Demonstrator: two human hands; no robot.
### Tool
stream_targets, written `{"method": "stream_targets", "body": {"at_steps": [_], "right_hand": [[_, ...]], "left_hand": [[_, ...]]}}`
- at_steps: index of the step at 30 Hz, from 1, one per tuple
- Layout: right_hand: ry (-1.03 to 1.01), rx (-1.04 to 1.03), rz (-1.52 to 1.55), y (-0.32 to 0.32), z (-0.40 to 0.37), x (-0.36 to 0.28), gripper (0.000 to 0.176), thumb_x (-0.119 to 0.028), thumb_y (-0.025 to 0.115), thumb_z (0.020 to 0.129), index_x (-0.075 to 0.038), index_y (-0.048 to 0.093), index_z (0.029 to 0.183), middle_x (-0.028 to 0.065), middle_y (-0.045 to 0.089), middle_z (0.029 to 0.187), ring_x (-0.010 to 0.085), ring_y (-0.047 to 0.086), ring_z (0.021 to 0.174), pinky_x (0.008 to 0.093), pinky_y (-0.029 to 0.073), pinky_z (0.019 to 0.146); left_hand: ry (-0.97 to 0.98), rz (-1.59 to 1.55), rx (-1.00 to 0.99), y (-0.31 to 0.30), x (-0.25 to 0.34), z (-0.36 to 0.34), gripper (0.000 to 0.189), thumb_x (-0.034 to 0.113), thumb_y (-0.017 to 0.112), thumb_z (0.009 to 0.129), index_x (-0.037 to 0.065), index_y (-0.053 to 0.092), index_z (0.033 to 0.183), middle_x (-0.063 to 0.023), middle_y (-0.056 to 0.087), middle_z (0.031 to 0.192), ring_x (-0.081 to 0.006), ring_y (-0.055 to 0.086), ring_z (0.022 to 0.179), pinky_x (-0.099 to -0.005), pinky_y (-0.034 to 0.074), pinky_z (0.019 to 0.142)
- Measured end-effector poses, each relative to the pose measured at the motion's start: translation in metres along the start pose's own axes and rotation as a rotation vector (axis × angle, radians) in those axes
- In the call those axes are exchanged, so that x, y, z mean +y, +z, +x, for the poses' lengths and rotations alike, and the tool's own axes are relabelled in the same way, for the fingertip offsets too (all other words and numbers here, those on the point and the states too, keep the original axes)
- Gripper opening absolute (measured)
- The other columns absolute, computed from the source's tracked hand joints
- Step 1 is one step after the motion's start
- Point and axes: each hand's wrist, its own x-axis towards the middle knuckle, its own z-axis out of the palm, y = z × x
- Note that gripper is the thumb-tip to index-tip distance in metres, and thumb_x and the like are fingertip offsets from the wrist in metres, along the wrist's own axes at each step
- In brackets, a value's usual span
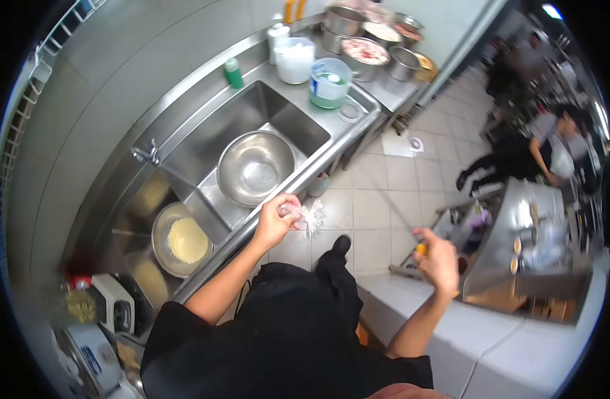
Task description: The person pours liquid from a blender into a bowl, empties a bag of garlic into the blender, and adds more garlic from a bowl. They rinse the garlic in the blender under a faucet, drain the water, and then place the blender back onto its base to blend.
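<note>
My left hand (276,221) is closed around a crumpled clear plastic wrap (309,216) just off the front edge of the steel sink (205,136). An empty steel bowl (255,167) lies in the sink basin right beside that hand. My right hand (439,259) grips the orange handle of a long thin knife (396,211) whose blade points up and away over the floor, next to a white counter (497,339).
A second basin holds a bowl of pale grated food (179,240). Tubs, a green bottle (233,72) and metal pots (365,40) stand on the sink counter. A steel worktable (527,246) is at the right. Another person (527,149) bends over farther back on the tiled floor.
</note>
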Motion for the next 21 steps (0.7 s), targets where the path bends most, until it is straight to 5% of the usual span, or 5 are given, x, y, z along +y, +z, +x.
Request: {"method": "stream_targets", "body": {"at_steps": [3,8,14,19,21], "right_hand": [[-0.181,0.152,-0.094,-0.066,0.085,0.03,0.033,-0.007,0.06,0.071,-0.01,0.061,0.104,0.0189,0.063,0.081,0.036,0.061,0.076,0.044,0.048,0.069],[-0.444,0.295,-0.348,-0.181,0.255,0.039,0.029,-0.01,0.055,0.077,-0.008,0.06,0.105,0.0198,0.063,0.078,0.0367,0.061,0.076,0.0445,0.048,0.067],[-0.653,0.54,-0.592,-0.256,0.469,-0.042,0.031,-0.01,0.054,0.08,-0.016,0.057,0.11,0.0169,0.062,0.078,0.0361,0.061,0.076,0.0459,0.047,0.065],[-0.781,0.771,-0.799,-0.298,0.66,-0.118,0.023,-0.007,0.052,0.078,-0.014,0.063,0.097,0.0119,0.065,0.08,0.0318,0.064,0.078,0.0445,0.049,0.067],[-0.919,0.79,-0.953,-0.311,0.707,-0.161,0.013,-0.007,0.055,0.076,-0.012,0.064,0.085,0.0085,0.065,0.078,0.0295,0.065,0.076,0.0397,0.048,0.065]], "left_hand": [[-0.024,0.122,0.272,-0.004,-0.015,0.038,0.019,-0.01,0.058,0.074,-0.001,0.06,0.09,-0.0061,0.06,0.08,-0.0094,0.057,0.058,-0.0223,0.047,0.051],[0.395,-0.016,0.549,-0.022,0.015,0.121,0.039,-0.021,0.048,0.068,0.001,0.065,0.095,-0.008,0.054,0.104,-0.0168,0.056,0.098,-0.0267,0.052,0.078],[0.618,0.738,0.711,-0.024,0.111,0.286,0.036,-0.017,0.047,0.069,-0.001,0.065,0.097,-0.0122,0.054,0.102,-0.0262,0.058,0.094,-0.0278,0.046,0.082],[0.235,1.158,0.482,-0.073,0.102,0.478,0.033,-0.007,0.055,0.068,-0.001,0.066,0.098,-0.0206,0.054,0.113,-0.0338,0.059,0.097,-0.0408,0.048,0.084],[-0.14,1.25,0.235,-0.095,0.081,0.543,0.033,-0.002,0.057,0.067,-0.001,0.067,0.099,-0.0237,0.055,0.115,-0.0335,0.058,0.103,-0.0398,0.049,0.085]]}}
